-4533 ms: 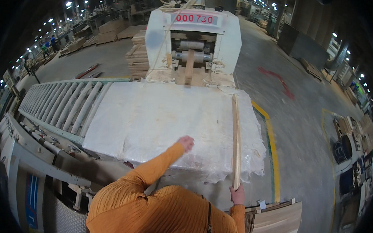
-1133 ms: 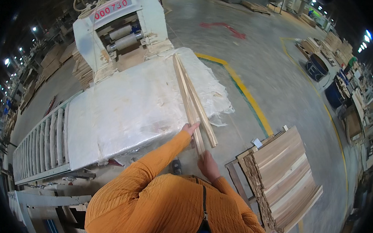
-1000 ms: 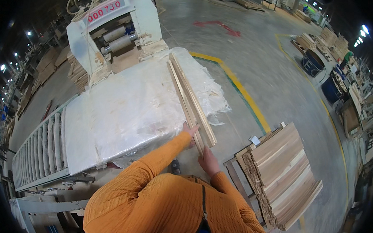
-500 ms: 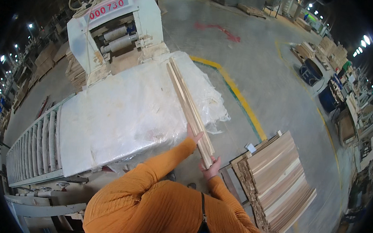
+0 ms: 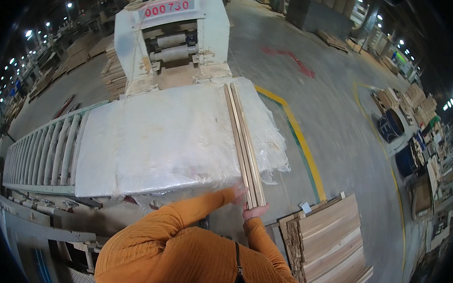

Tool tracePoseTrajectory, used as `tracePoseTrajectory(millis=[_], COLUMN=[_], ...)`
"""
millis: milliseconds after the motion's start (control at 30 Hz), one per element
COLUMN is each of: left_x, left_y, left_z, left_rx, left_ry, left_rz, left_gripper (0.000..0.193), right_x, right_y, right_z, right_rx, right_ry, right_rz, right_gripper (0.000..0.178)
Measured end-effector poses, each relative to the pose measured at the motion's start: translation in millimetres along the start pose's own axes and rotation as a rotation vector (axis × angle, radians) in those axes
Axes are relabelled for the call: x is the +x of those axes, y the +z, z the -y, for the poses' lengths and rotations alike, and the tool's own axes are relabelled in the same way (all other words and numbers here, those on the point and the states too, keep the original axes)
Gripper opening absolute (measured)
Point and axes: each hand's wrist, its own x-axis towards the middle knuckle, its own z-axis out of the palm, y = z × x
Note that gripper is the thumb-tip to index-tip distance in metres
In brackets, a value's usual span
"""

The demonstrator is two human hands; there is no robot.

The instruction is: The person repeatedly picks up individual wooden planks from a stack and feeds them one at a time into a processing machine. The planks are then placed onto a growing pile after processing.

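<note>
A bundle of long, narrow wooden strips [image 5: 243, 142] lies side by side, pointing away from me. Its far part rests over the right side of a table covered in plastic sheeting [image 5: 155, 138]. My right hand [image 5: 256, 212] is closed around the near end of the strips. Beside their left edge, close to that end, my left hand [image 5: 239, 193] is smeared by motion, so its grip is unclear. A stack of wooden boards [image 5: 331, 244] stands to the right of my right forearm.
Beyond the table stands a white machine with rollers [image 5: 172, 46]. A roller conveyor [image 5: 44, 152] adjoins the table on the left. Yellow floor lines [image 5: 302, 143] run along the right. Dark blue drums [image 5: 391, 125] and wood piles are farther right.
The view has shifted, so the table and machine sit farther right in it. The strips have turned straighter ahead and spread slightly apart. My left hand has moved nearer their near end.
</note>
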Motion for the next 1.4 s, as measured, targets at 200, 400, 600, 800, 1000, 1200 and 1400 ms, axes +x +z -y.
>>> tracePoseTrajectory(millis=[200,400,600,800,1000,1200,1400], left_x=[-74,-160,-188,-160,-143,-162,-173], left_y=[-38,-132,-174,-120,-89,-106,-116], left_z=[86,155,173,165,164,167,159], left_rx=[0.555,1.188,0.971,0.812,0.971,0.998,0.917], left_ry=[-0.051,-0.084,-0.3,-0.22,-0.054,-0.041,-0.214], left_rz=[0.171,-0.15,-0.564,-0.419,0.012,-0.121,-0.211], left_gripper=[0.048,0.044,0.043,0.046,0.048,0.05,0.052], right_x=[17,-14,-28,-19,-9,-6,-4], right_y=[-8,-16,68,73,66,64,65], right_z=[2,54,43,15,15,13,13], right_rx=[-0.153,-1.157,-1.976,-2.201,-2.204,-2.237,-2.272], right_ry=[-0.024,-1.056,-1.228,-1.236,-1.291,-1.272,-1.272], right_rz=[-0.173,-0.01,0.272,0.199,0.187,0.176,0.153], right_gripper=[0.045,0.058,0.07,0.068,0.069,0.068,0.067])
